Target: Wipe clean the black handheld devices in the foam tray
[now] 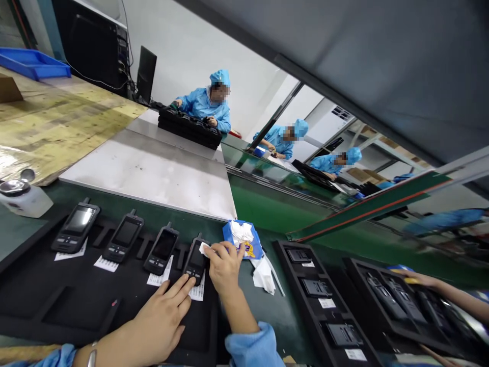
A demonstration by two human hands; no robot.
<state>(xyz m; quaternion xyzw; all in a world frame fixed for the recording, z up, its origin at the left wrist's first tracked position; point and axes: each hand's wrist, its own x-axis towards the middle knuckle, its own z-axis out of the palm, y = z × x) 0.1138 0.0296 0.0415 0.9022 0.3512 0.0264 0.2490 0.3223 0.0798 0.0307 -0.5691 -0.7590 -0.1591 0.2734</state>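
Observation:
In the head view my right hand (225, 267) pinches a small white wipe (204, 249) against the screen of a black walkie-talkie-style handset (195, 261). My left hand (160, 318) lies with its fingers stretched out, fingertips touching the keypad end of that handset. Three more handsets, a left one (76, 227), a middle one (124, 237) and a nearer one (162, 250), stand in a row to its left. All four rest in a black foam tray (23, 306), with white barcode labels (159, 278) partly under them.
Beyond the tray, a blue box (229, 234) holds white wipes, with crumpled wipes (263, 275) beside it. A white pump bottle (25, 199) stands far left. Right, another foam tray (284, 255) holds handsets; a co-worker's hand (420, 279) reaches over a further one. Blue-clad people sit behind.

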